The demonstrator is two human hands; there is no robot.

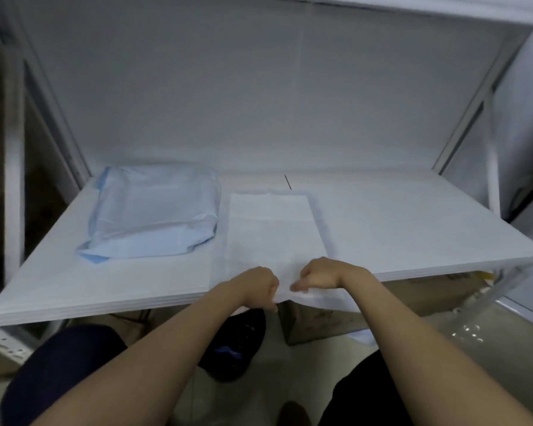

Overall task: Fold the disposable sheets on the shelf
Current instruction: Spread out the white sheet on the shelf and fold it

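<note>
A white disposable sheet (271,229) lies lengthwise on the white shelf (413,229), its near end hanging over the front edge. My left hand (259,287) and my right hand (320,276) sit side by side at that near edge, fingers curled, each pinching the sheet. A part of the sheet droops below the shelf on the right. A pile of light blue sheets (154,216) rests on the shelf to the left, apart from the white one.
White shelf uprights (13,179) stand at both sides and a white back panel closes the rear. A cardboard box (320,324) sits under the shelf. My dark shoe (237,348) and knee are below the front edge.
</note>
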